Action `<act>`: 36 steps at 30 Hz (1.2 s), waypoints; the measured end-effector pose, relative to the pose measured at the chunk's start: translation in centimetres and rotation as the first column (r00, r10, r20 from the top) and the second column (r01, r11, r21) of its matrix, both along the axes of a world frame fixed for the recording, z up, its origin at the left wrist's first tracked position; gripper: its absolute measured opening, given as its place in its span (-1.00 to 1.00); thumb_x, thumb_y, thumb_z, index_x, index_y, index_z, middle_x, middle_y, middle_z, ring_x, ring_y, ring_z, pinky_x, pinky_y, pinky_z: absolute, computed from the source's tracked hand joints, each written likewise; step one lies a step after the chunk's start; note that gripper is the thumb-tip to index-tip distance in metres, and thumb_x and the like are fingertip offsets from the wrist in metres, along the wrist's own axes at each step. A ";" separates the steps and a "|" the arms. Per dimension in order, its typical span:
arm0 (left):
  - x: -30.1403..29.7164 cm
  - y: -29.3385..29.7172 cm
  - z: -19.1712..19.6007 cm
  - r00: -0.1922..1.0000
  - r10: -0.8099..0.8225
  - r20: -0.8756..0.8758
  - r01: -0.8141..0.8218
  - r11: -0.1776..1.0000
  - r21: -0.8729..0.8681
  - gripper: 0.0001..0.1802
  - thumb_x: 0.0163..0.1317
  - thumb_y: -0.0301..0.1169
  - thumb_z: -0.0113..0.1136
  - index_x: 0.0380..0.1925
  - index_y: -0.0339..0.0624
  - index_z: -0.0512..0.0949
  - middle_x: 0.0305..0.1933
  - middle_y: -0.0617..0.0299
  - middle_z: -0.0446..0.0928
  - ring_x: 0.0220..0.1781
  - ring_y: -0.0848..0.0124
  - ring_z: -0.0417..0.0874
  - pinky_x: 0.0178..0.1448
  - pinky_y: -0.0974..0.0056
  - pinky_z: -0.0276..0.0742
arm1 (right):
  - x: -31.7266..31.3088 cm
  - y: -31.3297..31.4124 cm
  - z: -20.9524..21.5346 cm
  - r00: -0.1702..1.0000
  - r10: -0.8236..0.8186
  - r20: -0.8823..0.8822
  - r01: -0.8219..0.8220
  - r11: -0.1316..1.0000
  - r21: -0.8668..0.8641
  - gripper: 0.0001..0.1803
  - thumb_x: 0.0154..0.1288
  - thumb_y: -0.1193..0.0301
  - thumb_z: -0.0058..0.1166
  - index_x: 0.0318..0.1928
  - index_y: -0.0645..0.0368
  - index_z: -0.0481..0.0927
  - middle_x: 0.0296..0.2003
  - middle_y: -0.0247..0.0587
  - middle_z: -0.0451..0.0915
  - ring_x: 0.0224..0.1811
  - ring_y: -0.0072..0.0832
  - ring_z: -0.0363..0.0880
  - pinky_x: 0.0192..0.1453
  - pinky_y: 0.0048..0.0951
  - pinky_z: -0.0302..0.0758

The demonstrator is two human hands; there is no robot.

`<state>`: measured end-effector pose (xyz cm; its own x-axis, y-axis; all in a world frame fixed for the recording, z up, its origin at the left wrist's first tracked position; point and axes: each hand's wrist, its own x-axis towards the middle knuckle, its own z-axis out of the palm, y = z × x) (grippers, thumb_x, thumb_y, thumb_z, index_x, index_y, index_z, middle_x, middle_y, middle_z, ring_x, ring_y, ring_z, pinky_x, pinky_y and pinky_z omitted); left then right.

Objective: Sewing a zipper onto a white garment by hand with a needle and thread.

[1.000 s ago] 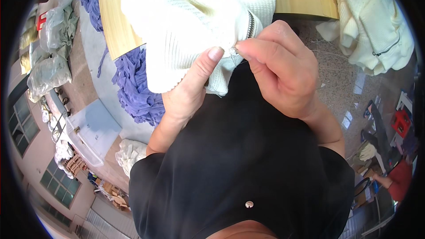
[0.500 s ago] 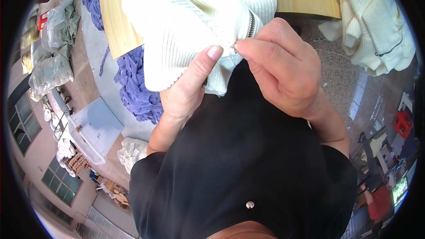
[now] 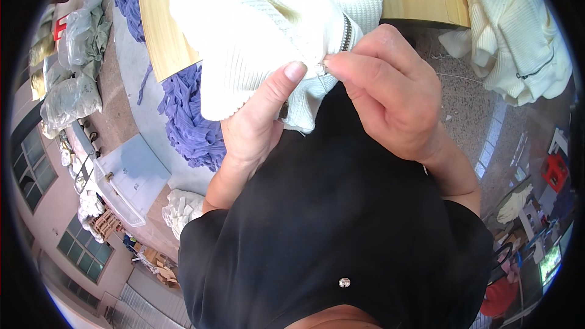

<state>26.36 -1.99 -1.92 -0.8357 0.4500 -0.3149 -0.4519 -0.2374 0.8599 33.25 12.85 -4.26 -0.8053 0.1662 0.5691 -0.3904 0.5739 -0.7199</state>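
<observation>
A cream ribbed knit sweater with metal-toothed zippers lies bunched over the table edge and hangs toward my lap. My left hand is closed on its lower part, thumb on top and the other fingers hidden beneath the fabric. At the end of one zipper, my right hand makes a pinch, fingertips against the knit. Whatever is between those fingertips is too small to make out. A short, dark zipper-like piece shows beside my left thumb.
The wooden table curves around the work. Purple fabric strips are heaped at the left. Another cream knit garment hangs at the right. Clear plastic bags and a pale board stand farther left. A person in red is at lower right.
The sweater's left hem has shifted slightly up and right, with my left fingers tucked under it. My right hand keeps its pinch almost in place. The person in red has moved lower and leftward.
</observation>
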 end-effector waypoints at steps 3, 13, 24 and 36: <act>0.0 -0.1 -0.1 0.997 0.014 0.078 -0.015 1.000 0.016 -0.46 0.10 -0.62 0.23 0.11 -0.34 0.32 -0.01 0.10 0.49 0.01 0.34 0.53 0.13 0.30 0.42 | -0.1 0.2 0.2 0.999 0.028 -0.015 -0.027 0.999 0.033 -0.69 -0.10 0.77 0.15 -0.25 0.31 0.61 -0.47 -0.22 0.41 -0.53 -0.41 0.41 -0.53 -0.51 0.33; 0.3 -0.3 -0.4 0.999 0.021 0.045 -0.018 0.998 -0.056 -0.38 0.06 -0.59 0.20 0.17 -0.35 0.26 0.07 0.04 0.45 0.08 0.28 0.49 0.19 0.26 0.37 | -0.1 -0.2 0.4 0.999 0.017 -0.050 -0.013 0.995 0.096 -0.70 -0.12 0.77 0.13 -0.26 0.36 0.59 -0.50 -0.20 0.39 -0.55 -0.40 0.41 -0.56 -0.48 0.33; 0.7 0.1 -0.1 0.999 0.024 0.045 -0.022 0.999 -0.045 -0.36 0.07 -0.58 0.20 0.20 -0.34 0.25 0.12 0.04 0.43 0.14 0.26 0.47 0.24 0.22 0.34 | 0.2 -1.2 0.4 0.996 -0.086 -0.005 0.086 0.996 -0.006 -0.70 -0.07 0.78 0.11 -0.25 0.33 0.58 -0.45 -0.17 0.46 -0.50 -0.38 0.46 -0.48 -0.49 0.41; 1.4 0.3 -1.3 0.996 0.081 0.047 -0.085 0.991 0.107 -0.52 0.10 -0.58 0.22 0.07 -0.32 0.36 -0.02 0.11 0.50 0.00 0.35 0.52 0.12 0.30 0.40 | 0.2 -1.5 0.2 0.991 -0.130 -0.025 0.130 0.991 -0.017 -0.70 -0.06 0.79 0.09 -0.24 0.31 0.58 -0.45 -0.19 0.47 -0.50 -0.41 0.45 -0.47 -0.51 0.40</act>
